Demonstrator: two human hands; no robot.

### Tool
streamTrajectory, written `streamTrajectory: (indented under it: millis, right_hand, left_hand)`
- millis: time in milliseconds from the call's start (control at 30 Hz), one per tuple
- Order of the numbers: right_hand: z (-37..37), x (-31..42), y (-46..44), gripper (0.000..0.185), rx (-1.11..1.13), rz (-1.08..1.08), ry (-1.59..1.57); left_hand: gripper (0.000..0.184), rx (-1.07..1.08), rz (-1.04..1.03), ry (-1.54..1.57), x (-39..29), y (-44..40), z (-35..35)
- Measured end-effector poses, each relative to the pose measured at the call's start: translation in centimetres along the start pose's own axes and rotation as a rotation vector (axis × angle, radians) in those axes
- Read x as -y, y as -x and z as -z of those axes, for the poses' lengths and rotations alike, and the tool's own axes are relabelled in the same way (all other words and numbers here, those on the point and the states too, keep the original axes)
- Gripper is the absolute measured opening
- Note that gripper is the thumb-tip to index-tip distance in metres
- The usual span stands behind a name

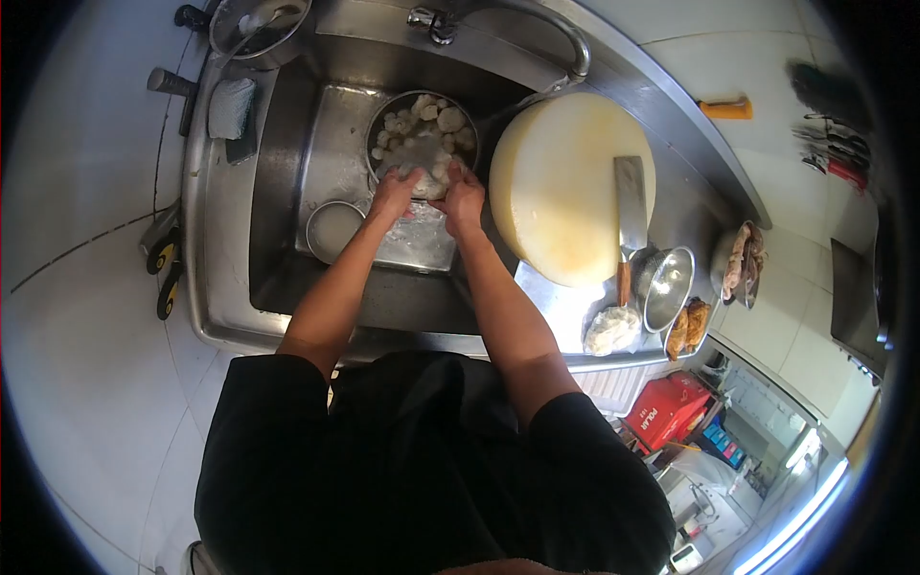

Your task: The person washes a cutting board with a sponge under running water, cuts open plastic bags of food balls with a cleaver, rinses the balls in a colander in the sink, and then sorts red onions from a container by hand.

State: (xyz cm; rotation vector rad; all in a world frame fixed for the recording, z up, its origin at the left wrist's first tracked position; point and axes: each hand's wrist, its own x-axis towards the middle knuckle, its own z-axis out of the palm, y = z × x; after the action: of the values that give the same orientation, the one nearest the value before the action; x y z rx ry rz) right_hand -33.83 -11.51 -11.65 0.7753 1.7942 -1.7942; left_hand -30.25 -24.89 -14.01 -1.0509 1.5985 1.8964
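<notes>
Pale lump (428, 185): sitting between both hands at the near side of the metal bowl (369, 144) in the sink (287, 172); looking like cauliflower, though glare is blurring its outline.
Left hand (392, 196): its fingers are curling around the lump's left side and gripping it.
Right hand (464, 198): its fingers are gripping the opposite side; the undersides are hiding from view.
Feel: the lump is probably weighing little; its core is likely staying stiff while the knobbly outside is risking crumbs; wetness is probably making it slippery.
Hold: a firm stem side is offering the surest grip, if there is one; light, spread fingers are suiting the fragile head better than pinching.
Florets (450, 119): lying loose in the bowl, beyond the hands.
Cleaver (630, 206): resting on the round board (565, 182), right of the sink.
</notes>
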Motion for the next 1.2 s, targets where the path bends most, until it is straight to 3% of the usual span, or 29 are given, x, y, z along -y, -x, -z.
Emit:
streamTrajectory:
  millis: [133, 333, 467, 533, 633, 733, 833, 1033, 1133, 1200]
  right_hand:
    - [0.5, 2.7, 0.1, 0.050, 0.087, -0.103, 0.021]
    - [0.1, 2.5, 1.6, 0.058, 0.130, 0.109, 0.322]
    - [0.4, -2.3, -1.1, 0.049, -0.094, 0.424, 0.610]
    - [0.0, -1.3, 0.1, 0.043, -0.157, 0.452, 0.771]
    - [0.5, -0.4, -0.4, 0.035, -0.065, 0.429, 0.708]
    - [0.3, 1.6, 0.0, 0.031, -0.027, 0.340, 0.738]
    - [0.0, 1.4, 0.0, 0.026, -0.029, 0.395, 0.827]
    - [-0.4, 1.1, -1.8, 0.019, -0.121, 0.799, 0.997]
    - [-0.6, 3.7, -0.9, 0.018, -0.008, 0.649, 1.001]
    - [-0.5, 3.7, -1.7, 0.019, -0.057, 0.587, 0.969]
  left_hand:
    - [0.075, 0.140, -0.119, -0.027, -0.6, 1.7, 0.5]
    - [0.076, 0.028, -0.223, -0.202, -1.4, 2.1, 0.4]
    - [0.077, -0.138, -0.146, -0.270, -1.9, 1.4, 0.2]
    - [0.079, -0.156, -0.070, -0.260, -2.3, 0.9, 0.7]
    - [0.081, -0.140, -0.104, -0.225, -2.0, 0.7, 1.0]
    - [0.074, -0.037, -0.129, -0.048, -1.2, 0.4, 1.3]
    - [0.061, -0.032, -0.344, 0.100, -0.3, 0.1, 0.9]
    - [0.048, -0.029, -0.188, -0.097, -0.9, -0.8, 1.1]
    - [0.040, -0.045, -0.230, -0.012, -0.2, -1.1, 0.6]
    - [0.034, -0.170, -0.356, 0.149, 0.3, -0.8, -0.3]
